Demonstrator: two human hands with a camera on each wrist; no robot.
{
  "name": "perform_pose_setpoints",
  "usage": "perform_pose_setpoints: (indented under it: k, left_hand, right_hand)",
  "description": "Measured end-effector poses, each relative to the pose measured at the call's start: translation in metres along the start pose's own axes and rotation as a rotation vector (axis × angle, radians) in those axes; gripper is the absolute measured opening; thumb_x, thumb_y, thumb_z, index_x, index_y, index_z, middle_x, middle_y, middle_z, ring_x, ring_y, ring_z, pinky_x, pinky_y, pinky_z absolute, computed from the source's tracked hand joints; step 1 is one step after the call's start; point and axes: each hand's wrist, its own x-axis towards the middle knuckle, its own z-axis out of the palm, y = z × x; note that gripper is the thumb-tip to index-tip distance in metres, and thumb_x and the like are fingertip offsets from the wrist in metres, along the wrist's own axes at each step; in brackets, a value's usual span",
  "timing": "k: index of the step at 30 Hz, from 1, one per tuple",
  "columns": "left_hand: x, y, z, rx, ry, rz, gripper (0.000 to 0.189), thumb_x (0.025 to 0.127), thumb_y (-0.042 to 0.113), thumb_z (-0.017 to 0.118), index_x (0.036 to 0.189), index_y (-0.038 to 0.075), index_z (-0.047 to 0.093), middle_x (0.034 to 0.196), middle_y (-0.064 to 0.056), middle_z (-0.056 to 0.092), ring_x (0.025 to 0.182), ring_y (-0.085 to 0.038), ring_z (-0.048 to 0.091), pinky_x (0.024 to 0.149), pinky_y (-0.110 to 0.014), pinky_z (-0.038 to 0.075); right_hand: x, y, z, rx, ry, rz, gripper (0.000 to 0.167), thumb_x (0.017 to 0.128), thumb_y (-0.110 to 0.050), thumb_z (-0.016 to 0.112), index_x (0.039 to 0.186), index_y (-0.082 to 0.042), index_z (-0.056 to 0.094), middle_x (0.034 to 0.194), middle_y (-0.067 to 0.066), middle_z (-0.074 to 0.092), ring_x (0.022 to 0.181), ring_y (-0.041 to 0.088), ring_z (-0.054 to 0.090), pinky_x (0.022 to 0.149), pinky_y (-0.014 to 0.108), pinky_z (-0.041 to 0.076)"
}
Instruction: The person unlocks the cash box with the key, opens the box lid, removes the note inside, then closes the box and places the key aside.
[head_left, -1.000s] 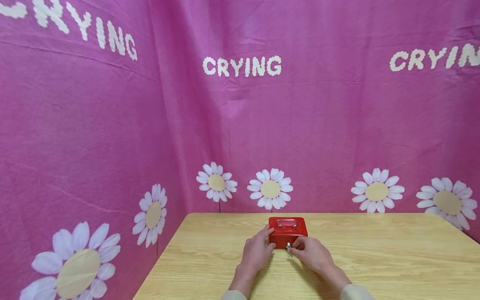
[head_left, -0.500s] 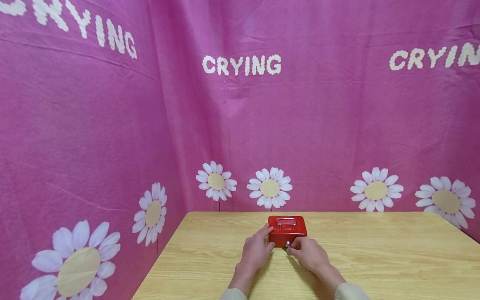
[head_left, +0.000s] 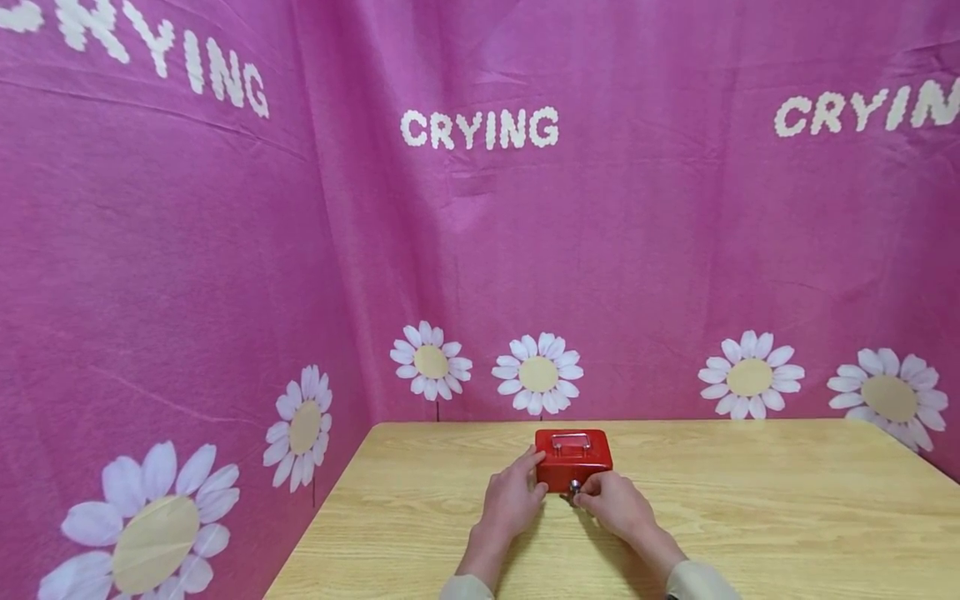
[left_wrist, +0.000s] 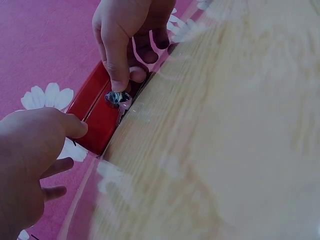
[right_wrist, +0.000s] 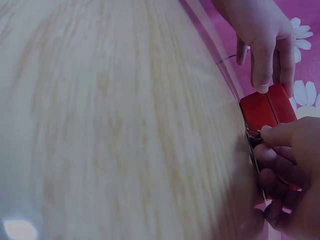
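A small red cash box (head_left: 555, 475) with a metal carry handle (head_left: 572, 442) on its lid stands closed on the table. At the middle of its front is a round silver lock (head_left: 575, 485). Just below hang small metal pieces, keys by their look (right_wrist: 254, 134), partly hidden by fingers. My right hand (head_left: 621, 505) pinches a key at this lock between thumb and forefinger, the other fingers curled beneath. Along the box's left end my left hand (head_left: 512, 498) rests with fairly straight fingers, one tip on its upper edge and another low at the front corner.
The box stands on a light wood-grain table (head_left: 750, 500), toward its far edge. Behind and to the left hangs a pink cloth backdrop (head_left: 637, 250) printed with daisies and lettering. Pale sleeves (head_left: 697, 581) cover both forearms.
My right hand has shifted slightly at the lock, and the hanging metal pieces now show more to the left beneath it. The left hand and the box stay put.
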Motion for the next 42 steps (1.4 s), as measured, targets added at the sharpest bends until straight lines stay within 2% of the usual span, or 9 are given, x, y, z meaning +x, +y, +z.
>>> perform_pose_setpoints:
  k: [6,14,20,24,29,34,42]
  left_hand:
    - [0.0000,0.0002,-0.0011,-0.020,-0.003,-0.016,0.053,0.092,0.015,0.069,0.142,0.024,0.056,0.154,0.005,0.047,0.136,-0.026,0.051,0.109,-0.049,0.044]
    - [-0.0002,-0.0009,-0.0002,-0.011,0.001,0.003,0.054,0.090,0.013,0.070,0.142,0.022,0.056,0.153,0.001,0.048,0.135,-0.027,0.052,0.108,-0.049,0.044]
    - [-0.0007,-0.0001,-0.0020,-0.015,0.000,0.014,0.054,0.090,0.012,0.070,0.142,0.021,0.057,0.152,0.002,0.048,0.135,-0.026,0.052,0.108,-0.049,0.043]
    - [-0.0014,0.0004,-0.0021,-0.020,-0.005,0.014,0.054,0.090,0.013,0.069,0.142,0.020,0.057,0.153,0.002,0.048,0.136,-0.026,0.052,0.108,-0.049,0.043]
    - [-0.0013,-0.0009,-0.0017,-0.018,0.014,0.044,0.053,0.089,0.011,0.069,0.141,0.018,0.058,0.151,0.000,0.050,0.134,-0.027,0.054,0.105,-0.049,0.044]
    - [-0.0016,-0.0015,-0.0022,-0.023,0.024,0.064,0.052,0.089,0.010,0.068,0.140,0.016,0.059,0.150,-0.001,0.051,0.133,-0.027,0.054,0.104,-0.050,0.044]
    - [-0.0020,-0.0023,-0.0017,-0.038,0.007,0.038,0.053,0.089,0.010,0.068,0.141,0.018,0.057,0.152,0.000,0.049,0.136,-0.027,0.052,0.106,-0.050,0.043]
  right_hand:
    - [-0.0008,-0.0031,0.0003,0.071,-0.009,0.035,0.015,0.083,-0.012,0.072,0.069,-0.008,0.070,0.061,-0.002,0.060,0.056,0.012,0.048,0.051,0.025,0.038]
    - [0.0006,0.0003,0.0028,0.146,0.002,0.059,0.016,0.081,-0.010,0.072,0.066,-0.004,0.070,0.059,-0.001,0.060,0.058,0.011,0.050,0.052,0.025,0.039]
    - [0.0006,0.0016,0.0029,0.219,-0.008,0.084,0.017,0.080,-0.009,0.073,0.065,-0.001,0.070,0.056,-0.001,0.059,0.054,0.011,0.046,0.050,0.024,0.037]
    - [0.0002,0.0023,0.0030,0.292,-0.037,0.130,0.015,0.082,-0.008,0.071,0.068,-0.001,0.070,0.057,0.000,0.059,0.046,0.008,0.038,0.043,0.021,0.030]
    - [0.0002,0.0029,0.0031,0.357,-0.090,0.215,0.014,0.086,-0.010,0.068,0.074,-0.003,0.070,0.059,0.000,0.058,0.040,0.007,0.029,0.037,0.019,0.022]
    - [-0.0010,0.0018,0.0007,0.395,-0.123,0.281,0.012,0.088,-0.011,0.067,0.079,-0.003,0.071,0.060,0.000,0.058,0.042,0.007,0.030,0.038,0.019,0.023]
    - [0.0004,0.0032,0.0013,0.478,-0.142,0.328,0.012,0.087,-0.010,0.066,0.080,-0.001,0.071,0.058,-0.001,0.057,0.044,0.007,0.032,0.041,0.019,0.024]
